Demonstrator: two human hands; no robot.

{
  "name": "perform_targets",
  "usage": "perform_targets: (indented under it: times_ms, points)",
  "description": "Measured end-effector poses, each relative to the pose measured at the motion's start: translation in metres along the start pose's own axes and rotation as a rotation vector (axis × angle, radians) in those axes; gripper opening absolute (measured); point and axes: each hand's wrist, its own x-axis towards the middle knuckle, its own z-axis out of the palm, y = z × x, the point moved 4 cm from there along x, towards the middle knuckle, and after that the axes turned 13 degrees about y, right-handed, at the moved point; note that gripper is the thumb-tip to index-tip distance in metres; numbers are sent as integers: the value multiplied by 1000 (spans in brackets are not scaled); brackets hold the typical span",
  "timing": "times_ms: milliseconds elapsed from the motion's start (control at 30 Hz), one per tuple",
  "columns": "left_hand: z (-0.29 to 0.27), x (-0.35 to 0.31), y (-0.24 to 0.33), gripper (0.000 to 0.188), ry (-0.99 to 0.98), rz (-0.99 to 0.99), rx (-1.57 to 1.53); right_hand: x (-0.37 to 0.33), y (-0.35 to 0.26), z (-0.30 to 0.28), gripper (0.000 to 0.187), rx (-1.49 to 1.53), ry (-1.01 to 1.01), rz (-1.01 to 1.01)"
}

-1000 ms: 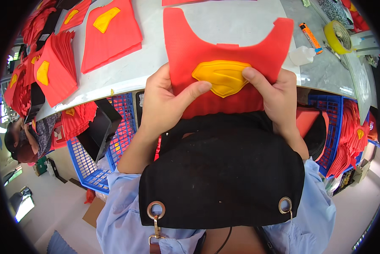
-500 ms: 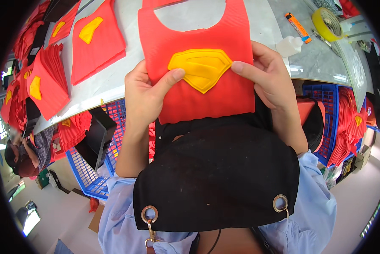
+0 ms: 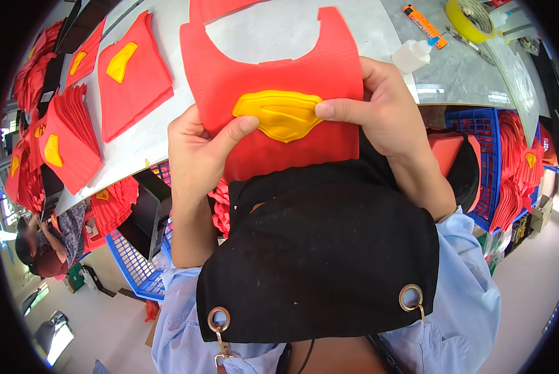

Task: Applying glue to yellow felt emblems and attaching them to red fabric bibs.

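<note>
At the side edges, clamps a red sheet (image 3: 270, 76) between thumbs and fingers of left hand (image 3: 195, 140) and right hand (image 3: 385, 112), pressing thumb tips onto its yellow emblem (image 3: 279, 113). Holds it just beyond the black apron (image 3: 320, 268), over the white table (image 3: 267, 40).

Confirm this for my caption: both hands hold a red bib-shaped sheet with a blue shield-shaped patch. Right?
Wrong colour: the head view shows a yellow shield-shaped patch. The left hand and right hand do hold the red bib-shaped sheet.
</note>
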Motion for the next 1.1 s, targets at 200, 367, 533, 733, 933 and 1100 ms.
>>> perform_targets:
  times_ms: [200,367,533,733,933,1100]
  points:
    - [8,-8,-3,28,150,79,192,-7,13,-4,35,-393,178,-291]
    - [6,0,-9,31,165,3,273,-24,4,-12,35,-673,266,-417]
    - [6,2,-7,32,165,24,308,-33,-11,-57,40,-552,659,-1037]
    - [5,-2,-6,33,163,31,322,-1,-11,-89,47,-918,524,-501]
    - [2,-1,-9,33,154,31,327,-13,-21,-40,31,-248,401,-586]
    - [1,1,-10,33,142,31,339,-12,-27,4,26,-231,-77,-532]
